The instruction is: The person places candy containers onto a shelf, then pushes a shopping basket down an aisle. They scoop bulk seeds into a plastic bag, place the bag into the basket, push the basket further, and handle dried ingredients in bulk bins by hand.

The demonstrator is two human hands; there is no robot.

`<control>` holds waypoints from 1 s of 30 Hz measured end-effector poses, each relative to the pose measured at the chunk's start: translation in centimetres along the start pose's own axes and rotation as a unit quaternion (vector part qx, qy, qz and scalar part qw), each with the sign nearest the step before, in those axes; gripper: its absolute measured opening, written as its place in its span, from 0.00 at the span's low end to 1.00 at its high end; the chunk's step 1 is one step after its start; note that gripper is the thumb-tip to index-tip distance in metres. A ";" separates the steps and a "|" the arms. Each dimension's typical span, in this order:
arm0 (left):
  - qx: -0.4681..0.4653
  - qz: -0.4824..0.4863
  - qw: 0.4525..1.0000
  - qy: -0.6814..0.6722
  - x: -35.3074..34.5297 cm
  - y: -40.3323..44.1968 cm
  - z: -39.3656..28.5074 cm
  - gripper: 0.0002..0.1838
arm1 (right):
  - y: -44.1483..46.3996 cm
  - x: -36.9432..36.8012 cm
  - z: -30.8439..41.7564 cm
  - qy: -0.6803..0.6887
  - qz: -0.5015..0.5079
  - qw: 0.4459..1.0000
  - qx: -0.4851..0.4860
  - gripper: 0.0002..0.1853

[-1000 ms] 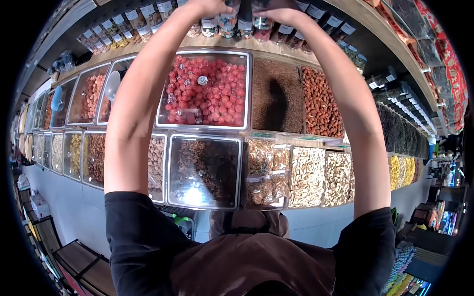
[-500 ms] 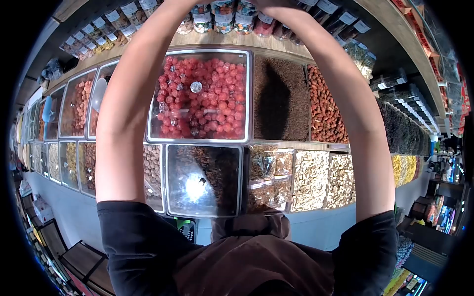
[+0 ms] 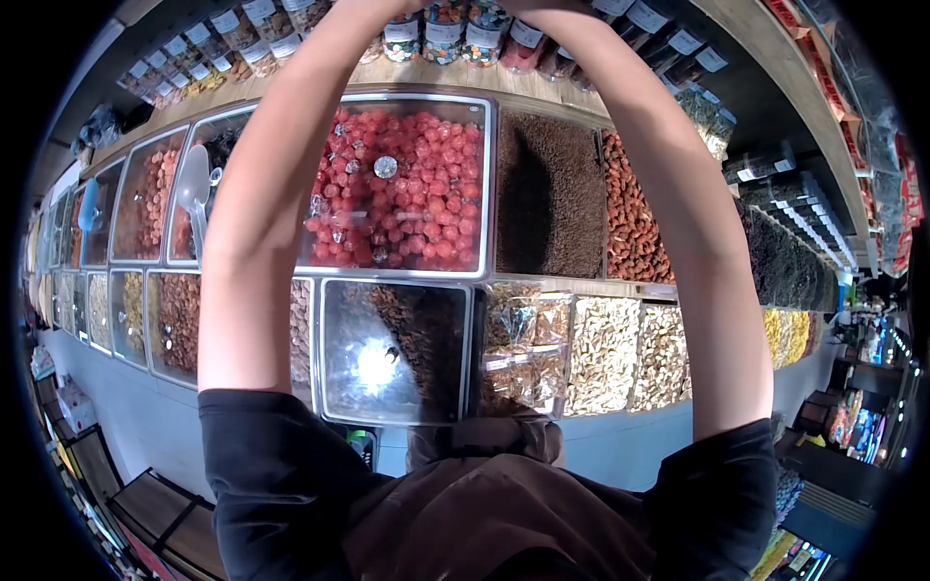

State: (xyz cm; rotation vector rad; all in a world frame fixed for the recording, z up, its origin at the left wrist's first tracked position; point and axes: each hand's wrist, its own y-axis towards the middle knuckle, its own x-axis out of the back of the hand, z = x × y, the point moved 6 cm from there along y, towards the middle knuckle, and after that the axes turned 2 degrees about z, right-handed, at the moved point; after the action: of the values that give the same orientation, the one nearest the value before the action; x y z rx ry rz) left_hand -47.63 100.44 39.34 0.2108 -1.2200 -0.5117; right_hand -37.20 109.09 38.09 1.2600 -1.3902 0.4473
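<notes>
Pale floor (image 3: 145, 426) lies at 8 o'clock; 2 rows of food bins (image 3: 489, 189) mid-view; beyond, a wooden ledge (image 3: 436, 79) bearing labelled jars (image 3: 443, 44) at 12 o'clock. There the left hand (image 3: 399, 5) and right hand (image 3: 528, 5) are mostly cropped; openness and hold cannot be told.

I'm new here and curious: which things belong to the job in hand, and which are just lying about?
Likely in the job:
left hand, right hand, both mostly out of frame;
labelled jars nearest them.

Apparently just lying about:
red pieces;
pale scoop;
blue scoop.
</notes>
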 end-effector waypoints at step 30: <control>0.939 -0.136 0.262 -0.179 -0.4 -86.2 -38.1 0.20 | -50.9 6.0 24.3 0.543 0.327 0.764 -0.121 0.16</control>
State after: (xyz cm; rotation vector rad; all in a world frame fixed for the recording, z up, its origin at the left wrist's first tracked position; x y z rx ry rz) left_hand -34.71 21.35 -10.35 2.5331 -1.5832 1.0956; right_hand -3.84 68.33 16.98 0.0964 -0.7430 1.2017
